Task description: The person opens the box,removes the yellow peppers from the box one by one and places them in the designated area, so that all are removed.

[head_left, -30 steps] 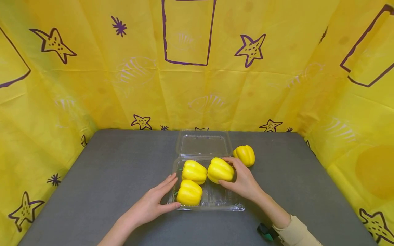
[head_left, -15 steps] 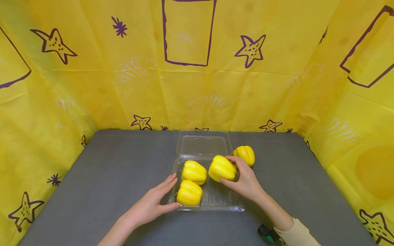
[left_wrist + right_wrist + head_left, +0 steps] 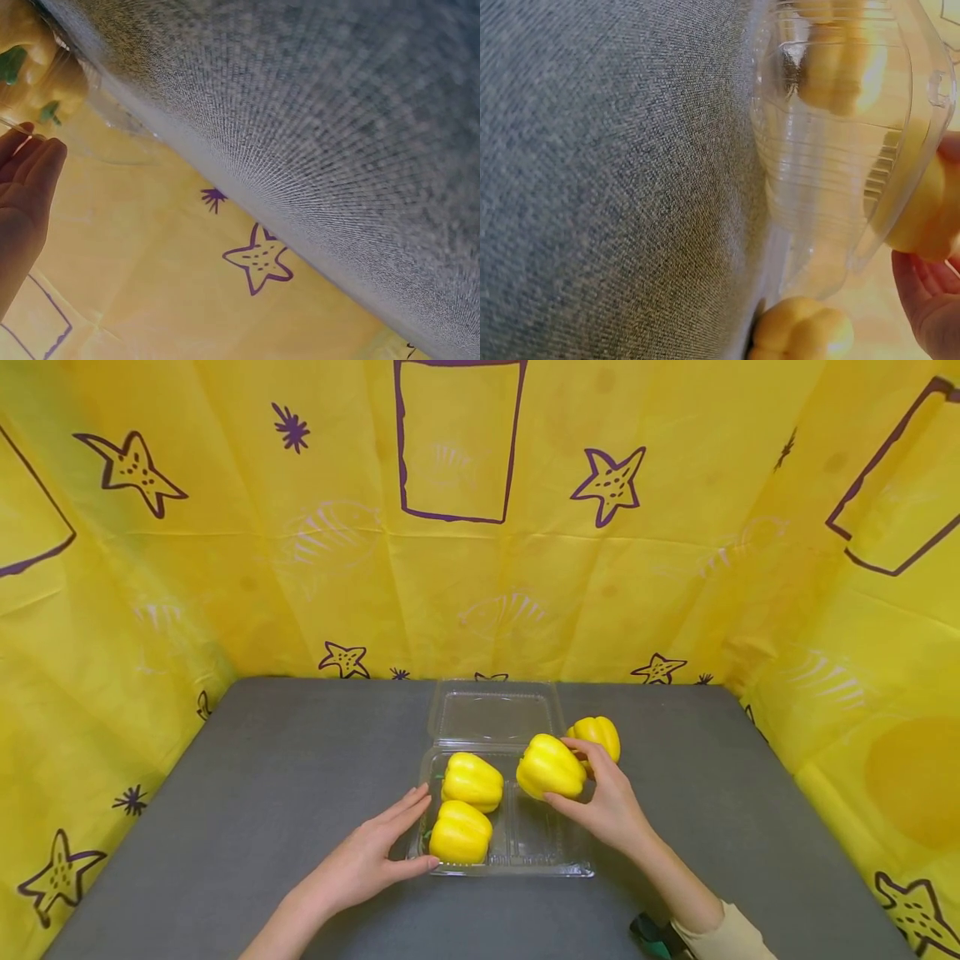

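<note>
My right hand (image 3: 611, 810) grips a yellow bell pepper (image 3: 550, 767) between thumb and fingers, over the right half of a clear plastic clamshell box (image 3: 536, 867). In the right wrist view this held pepper (image 3: 922, 210) shows beyond the box wall, higher than the box floor. Two more yellow bell peppers lie in the left half: a back one (image 3: 471, 781) and a front one (image 3: 461, 832), their green stems pointing left. With fingers extended, my left hand (image 3: 367, 858) rests at the box's left edge, its thumb at the front left corner.
The box's lid (image 3: 495, 717) lies folded back, away from me. Another yellow bell pepper (image 3: 603, 735) sits on the grey table (image 3: 315, 760) behind my right hand. A yellow patterned cloth (image 3: 465, 568) encloses the table's back and sides.
My right hand has lifted the bell pepper a little and drawn it to the right. The left hand and the two peppers in the box have stayed put.
</note>
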A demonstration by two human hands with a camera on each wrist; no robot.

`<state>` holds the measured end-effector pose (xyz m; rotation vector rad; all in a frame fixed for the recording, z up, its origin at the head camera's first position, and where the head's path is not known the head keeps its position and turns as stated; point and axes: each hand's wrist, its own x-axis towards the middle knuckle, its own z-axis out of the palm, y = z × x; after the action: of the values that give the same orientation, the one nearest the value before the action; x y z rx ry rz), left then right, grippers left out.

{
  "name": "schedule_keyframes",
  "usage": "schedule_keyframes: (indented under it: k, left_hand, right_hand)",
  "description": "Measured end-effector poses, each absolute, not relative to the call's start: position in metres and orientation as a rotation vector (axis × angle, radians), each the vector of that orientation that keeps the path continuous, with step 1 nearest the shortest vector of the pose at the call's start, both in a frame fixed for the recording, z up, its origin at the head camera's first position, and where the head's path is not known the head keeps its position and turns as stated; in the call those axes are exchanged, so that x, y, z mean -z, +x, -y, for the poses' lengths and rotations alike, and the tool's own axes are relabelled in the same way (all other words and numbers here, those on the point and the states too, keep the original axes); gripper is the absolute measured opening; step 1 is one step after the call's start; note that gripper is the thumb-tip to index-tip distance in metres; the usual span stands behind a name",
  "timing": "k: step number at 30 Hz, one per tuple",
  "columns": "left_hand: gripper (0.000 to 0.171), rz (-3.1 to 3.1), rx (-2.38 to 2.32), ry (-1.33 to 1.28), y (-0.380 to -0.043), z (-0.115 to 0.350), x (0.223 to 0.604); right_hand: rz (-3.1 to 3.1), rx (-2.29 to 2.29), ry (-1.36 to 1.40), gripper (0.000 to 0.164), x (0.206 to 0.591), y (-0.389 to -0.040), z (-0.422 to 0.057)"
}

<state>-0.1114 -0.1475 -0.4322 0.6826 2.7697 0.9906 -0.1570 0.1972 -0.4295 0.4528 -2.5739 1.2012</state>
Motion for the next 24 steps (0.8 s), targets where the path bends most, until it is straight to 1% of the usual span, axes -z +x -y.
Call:
schedule_keyframes:
  k: [8, 19, 24]
  left_hand:
    - [0.088, -2.808, -0.923, 0.686, -0.111, 0.15, 0.432]
    - [0.084, -2.799, -0.919, 0.676, -0.112, 0.148, 0.432]
    - [0.084, -2.804, -0.933, 0.715, -0.112, 0.148, 0.432]
  right_hand:
    - [2.544, -1.24, 0.408, 0.077, 0.429, -0.155, -0.2]
    - [2.514, -1.239, 0.343, 0.079, 0.428, -0.154, -0.205]
    - [2.491, -1.245, 0.331, 0.08, 0.429, -0.154, -0.209]
